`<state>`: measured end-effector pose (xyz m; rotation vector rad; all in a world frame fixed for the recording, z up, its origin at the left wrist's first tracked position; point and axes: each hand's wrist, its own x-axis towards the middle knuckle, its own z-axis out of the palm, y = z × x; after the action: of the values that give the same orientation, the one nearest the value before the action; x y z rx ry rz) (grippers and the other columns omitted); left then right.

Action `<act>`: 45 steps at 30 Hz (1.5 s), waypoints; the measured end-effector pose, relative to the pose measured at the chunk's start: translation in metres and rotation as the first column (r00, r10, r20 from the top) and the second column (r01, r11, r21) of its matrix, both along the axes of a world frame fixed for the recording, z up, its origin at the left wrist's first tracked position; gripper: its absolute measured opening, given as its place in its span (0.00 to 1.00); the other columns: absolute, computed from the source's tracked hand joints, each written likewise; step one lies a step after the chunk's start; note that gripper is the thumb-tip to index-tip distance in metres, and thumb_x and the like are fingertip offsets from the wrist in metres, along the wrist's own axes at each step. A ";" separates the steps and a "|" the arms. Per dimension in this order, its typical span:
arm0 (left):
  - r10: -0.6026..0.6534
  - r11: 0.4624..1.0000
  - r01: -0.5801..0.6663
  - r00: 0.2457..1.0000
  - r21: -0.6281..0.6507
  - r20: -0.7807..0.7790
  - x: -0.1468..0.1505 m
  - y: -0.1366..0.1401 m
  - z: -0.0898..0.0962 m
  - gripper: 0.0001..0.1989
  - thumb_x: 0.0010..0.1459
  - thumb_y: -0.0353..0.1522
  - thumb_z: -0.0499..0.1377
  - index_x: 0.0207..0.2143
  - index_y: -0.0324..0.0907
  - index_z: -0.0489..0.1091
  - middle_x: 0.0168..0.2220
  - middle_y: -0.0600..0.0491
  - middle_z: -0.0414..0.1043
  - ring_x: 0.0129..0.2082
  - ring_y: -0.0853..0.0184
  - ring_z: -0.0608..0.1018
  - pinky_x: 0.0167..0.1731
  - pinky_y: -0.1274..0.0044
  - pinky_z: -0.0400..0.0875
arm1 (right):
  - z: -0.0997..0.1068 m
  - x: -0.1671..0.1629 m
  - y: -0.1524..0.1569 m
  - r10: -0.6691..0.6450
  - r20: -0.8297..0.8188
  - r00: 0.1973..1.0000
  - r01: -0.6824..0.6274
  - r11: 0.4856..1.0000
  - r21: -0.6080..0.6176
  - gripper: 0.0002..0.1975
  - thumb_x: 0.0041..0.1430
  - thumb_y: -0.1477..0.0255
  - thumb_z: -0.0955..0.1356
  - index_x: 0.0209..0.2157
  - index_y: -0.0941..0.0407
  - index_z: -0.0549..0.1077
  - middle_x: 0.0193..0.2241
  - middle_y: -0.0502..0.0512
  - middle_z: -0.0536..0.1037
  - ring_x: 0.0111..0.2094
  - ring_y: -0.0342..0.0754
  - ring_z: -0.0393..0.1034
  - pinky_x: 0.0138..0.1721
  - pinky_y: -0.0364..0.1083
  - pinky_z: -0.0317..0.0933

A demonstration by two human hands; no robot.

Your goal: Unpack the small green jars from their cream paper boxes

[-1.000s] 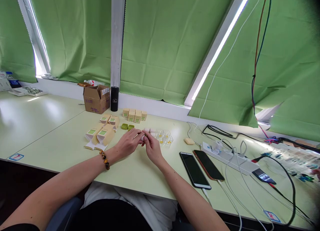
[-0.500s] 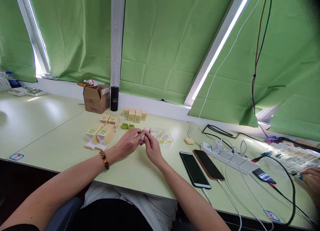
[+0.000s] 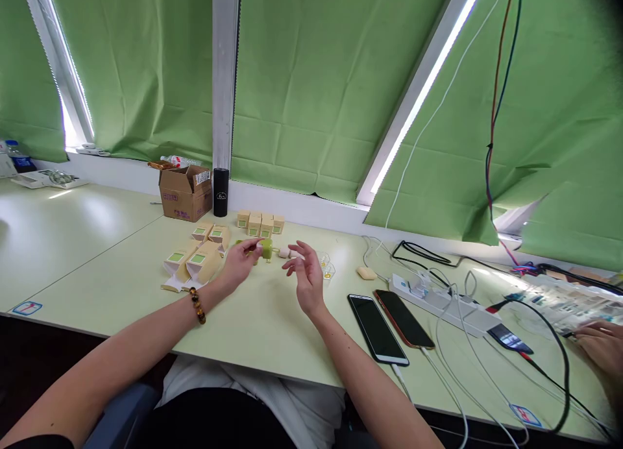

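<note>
My left hand [image 3: 240,263] is closed in a pinch beside the small green pieces, with a tiny whitish piece [image 3: 259,246] at its fingertips; its kind is too small to make out. Just beyond those fingertips is a small green block-like piece [image 3: 267,248]; whether the hand touches it I cannot tell. My right hand [image 3: 307,280] is raised above the table, fingers apart and holding nothing. Between the hands, a little farther back, lies a small pale pink piece [image 3: 284,252]. Several clear cups with yellow centres [image 3: 329,271] stand behind my right hand, which partly hides them.
Folded cream cartons [image 3: 203,261] lie left of my left hand; small cream boxes [image 3: 266,224] stand behind. A cardboard box [image 3: 185,194] and black tumbler [image 3: 220,193] stand farther back. Right are two phones [image 3: 378,329], a power strip [image 3: 438,303], cables and another person's hand [image 3: 601,345].
My hands were together around a small pale pinkish piece; they have moved apart. The left went left toward the green pieces, and the right moved slightly right and opened.
</note>
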<state>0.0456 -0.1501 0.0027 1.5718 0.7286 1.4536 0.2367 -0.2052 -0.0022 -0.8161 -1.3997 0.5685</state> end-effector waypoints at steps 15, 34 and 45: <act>-0.153 0.982 0.171 0.971 -0.086 0.181 -0.004 0.005 0.002 0.16 0.63 0.41 0.67 0.48 0.40 0.78 0.48 0.44 0.77 0.47 0.60 0.79 0.53 0.65 0.75 | -0.008 -0.001 0.004 -0.013 0.091 0.996 0.028 0.987 -0.160 0.18 0.71 0.57 0.64 0.54 0.52 0.72 0.43 0.58 0.79 0.33 0.46 0.72 0.27 0.44 0.67; 0.541 0.574 0.148 0.669 0.805 -0.509 0.006 -0.027 -0.003 0.20 0.68 0.22 0.50 0.61 0.38 0.64 0.49 0.41 0.68 0.50 0.56 0.72 0.49 0.62 0.76 | -0.014 -0.007 0.006 0.081 0.255 0.964 -0.041 0.987 -0.157 0.22 0.73 0.53 0.62 0.52 0.52 0.77 0.31 0.53 0.82 0.29 0.50 0.80 0.35 0.49 0.77; 0.627 0.500 0.111 0.637 0.859 -0.448 0.011 -0.023 -0.009 0.19 0.67 0.20 0.48 0.58 0.34 0.65 0.49 0.39 0.69 0.46 0.56 0.70 0.47 0.62 0.73 | -0.008 -0.014 0.003 0.069 0.200 0.977 -0.037 0.987 -0.157 0.26 0.72 0.51 0.61 0.52 0.54 0.78 0.35 0.56 0.84 0.31 0.51 0.81 0.38 0.50 0.78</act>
<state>0.0571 -0.1735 -0.0060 3.0799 0.7937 1.4631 0.2222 -0.2025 -0.0105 -0.9843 -1.5843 0.6531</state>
